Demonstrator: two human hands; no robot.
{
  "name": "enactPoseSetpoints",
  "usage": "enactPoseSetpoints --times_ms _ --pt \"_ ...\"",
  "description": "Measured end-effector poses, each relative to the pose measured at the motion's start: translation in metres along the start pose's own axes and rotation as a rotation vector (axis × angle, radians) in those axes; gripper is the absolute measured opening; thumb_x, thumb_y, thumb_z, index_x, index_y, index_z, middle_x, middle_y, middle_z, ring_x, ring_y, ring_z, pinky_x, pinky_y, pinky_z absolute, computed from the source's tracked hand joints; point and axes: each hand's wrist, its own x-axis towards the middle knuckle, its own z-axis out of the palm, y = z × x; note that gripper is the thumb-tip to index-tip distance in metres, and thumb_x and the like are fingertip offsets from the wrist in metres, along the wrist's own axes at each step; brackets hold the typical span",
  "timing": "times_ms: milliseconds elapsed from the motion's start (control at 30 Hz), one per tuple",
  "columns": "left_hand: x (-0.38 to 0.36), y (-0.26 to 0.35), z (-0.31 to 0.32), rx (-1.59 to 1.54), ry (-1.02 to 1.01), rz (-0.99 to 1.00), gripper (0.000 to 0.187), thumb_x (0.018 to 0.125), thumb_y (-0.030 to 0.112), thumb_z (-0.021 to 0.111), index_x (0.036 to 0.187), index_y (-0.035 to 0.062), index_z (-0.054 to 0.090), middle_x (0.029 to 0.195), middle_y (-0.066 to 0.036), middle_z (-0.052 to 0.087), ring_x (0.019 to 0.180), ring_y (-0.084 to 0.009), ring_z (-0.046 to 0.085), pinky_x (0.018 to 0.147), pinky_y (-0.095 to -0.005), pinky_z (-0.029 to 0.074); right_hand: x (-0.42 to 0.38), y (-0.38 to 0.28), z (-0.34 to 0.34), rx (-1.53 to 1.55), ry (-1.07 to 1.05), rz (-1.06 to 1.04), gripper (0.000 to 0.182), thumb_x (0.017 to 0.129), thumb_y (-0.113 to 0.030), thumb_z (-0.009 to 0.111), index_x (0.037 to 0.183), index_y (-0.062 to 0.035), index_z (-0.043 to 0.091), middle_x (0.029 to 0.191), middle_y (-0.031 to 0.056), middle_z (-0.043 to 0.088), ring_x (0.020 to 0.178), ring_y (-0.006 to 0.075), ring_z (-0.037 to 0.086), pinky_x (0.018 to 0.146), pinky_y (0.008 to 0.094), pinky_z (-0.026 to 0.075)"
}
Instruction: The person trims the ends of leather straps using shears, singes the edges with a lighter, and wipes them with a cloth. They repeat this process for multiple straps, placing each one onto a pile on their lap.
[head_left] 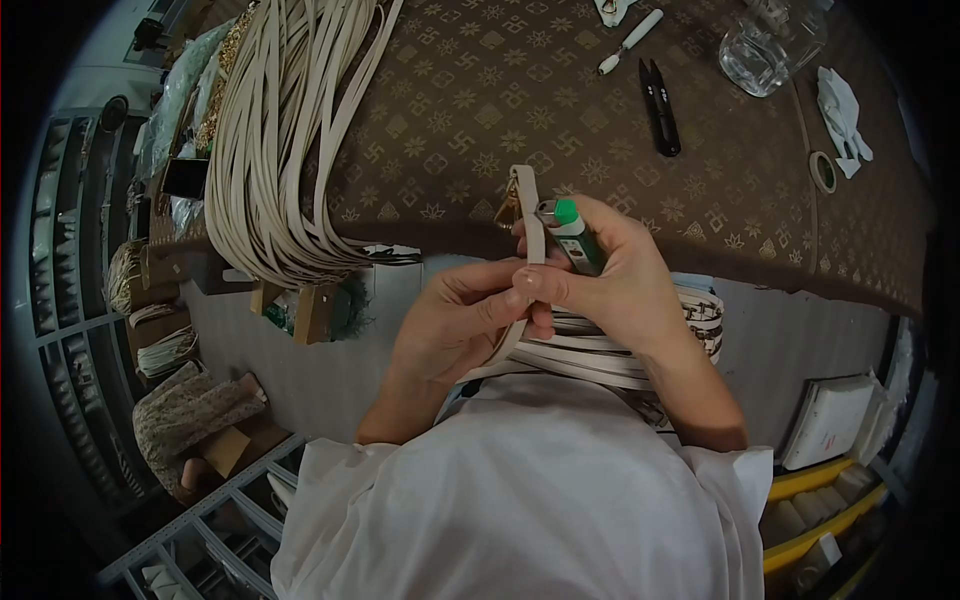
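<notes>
A cream flat strap (534,220) stands up between my hands, its top end looped through a gold-coloured metal clasp (508,206). My left hand (455,320) is closed, pinching the strap's lower part between thumb and fingers. In my right hand (625,275) a green and white lighter (578,243) is held against the palm, its metal top beside the strap. The right thumb also presses on the strap close to the left fingertips. No flame shows. More cream straps (580,365) lie across my lap, with metal pieces at their right end.
A thick bundle of cream straps (285,130) hangs over the table's (440,110) left edge. Black thread snips (659,108), a white-handled tool (632,42), a clear bottle (765,50), a tape roll (822,172) and crumpled tissue (843,115) lie to the right. Shelving (75,250) stands left.
</notes>
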Motion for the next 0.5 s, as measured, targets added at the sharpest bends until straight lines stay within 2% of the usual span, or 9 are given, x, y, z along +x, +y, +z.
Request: enactPoseSetpoints --times_ms 33,100,233,300,367,467,500 --pt "0.0 -0.002 -0.001 0.015 -0.037 -0.002 0.027 0.084 0.005 0.052 0.108 -0.0068 0.052 0.092 -0.013 0.058 0.076 -0.0183 0.058 0.07 -0.0286 0.049 -0.001 -0.003 0.001 0.23 -0.093 0.137 0.023 0.074 -0.013 0.067 0.089 0.0007 0.056 0.071 0.0022 0.058 0.061 0.0085 0.054 0.057 0.0207 0.045" --pt "0.0 -0.003 0.0 0.025 -0.075 -0.004 0.027 0.084 0.006 0.052 0.109 -0.0071 0.052 0.092 -0.013 0.058 0.076 -0.0185 0.057 0.07 -0.0287 0.048 0.0 -0.003 0.001 0.255 -0.024 0.135 0.025 0.074 -0.014 0.067 0.09 0.0011 0.056 0.072 0.0038 0.059 0.061 0.0093 0.056 0.057 0.0211 0.046" --pt "-0.005 0.004 0.008 0.013 -0.023 -0.078 0.029 0.086 0.008 0.05 0.11 -0.0072 0.05 0.093 -0.012 0.058 0.076 -0.0185 0.057 0.07 -0.0299 0.048 0.001 0.002 0.002 0.245 0.126 0.096 0.025 0.075 -0.014 0.066 0.093 0.0019 0.056 0.072 0.0082 0.061 0.062 0.0114 0.058 0.057 0.0216 0.046" --pt "-0.005 0.006 0.011 0.032 -0.023 -0.076 0.029 0.086 0.008 0.049 0.111 -0.007 0.05 0.093 -0.012 0.058 0.076 -0.0182 0.057 0.07 -0.0304 0.048 -0.001 0.001 0.002 0.267 0.139 0.098 0.021 0.077 -0.013 0.065 0.09 0.0021 0.057 0.072 0.006 0.06 0.063 0.0096 0.056 0.059 0.0213 0.046" --pt "-0.003 0.005 0.013 0.038 0.028 -0.095 0.03 0.086 0.009 0.047 0.109 -0.0098 0.049 0.09 -0.012 0.058 0.072 -0.0167 0.057 0.063 -0.0292 0.049 -0.003 0.002 0.001 0.29 0.155 0.103 0.018 0.079 -0.012 0.063 0.088 0.0023 0.057 0.072 0.0039 0.06 0.064 0.0078 0.055 0.061 0.0211 0.045" --pt "0.001 0.004 0.008 -0.011 -0.036 -0.14 0.028 0.086 0.008 0.05 0.111 -0.0052 0.051 0.09 -0.01 0.058 0.075 -0.0155 0.056 0.068 -0.0282 0.048 -0.006 0.004 0.001 0.335 0.109 0.105 0.019 0.079 -0.012 0.063 0.092 0.0017 0.057 0.074 0.0035 0.06 0.065 0.0073 0.055 0.062 0.0215 0.046" --pt "0.001 0.001 0.008 -0.015 -0.036 -0.137 0.028 0.086 0.008 0.05 0.111 -0.0052 0.051 0.09 -0.01 0.058 0.075 -0.0155 0.056 0.068 -0.0282 0.048 -0.007 0.006 0.003 0.298 0.181 0.057 0.02 0.079 -0.011 0.063 0.094 0.0016 0.056 0.076 0.0034 0.06 0.066 0.0071 0.055 0.062 0.0215 0.046"
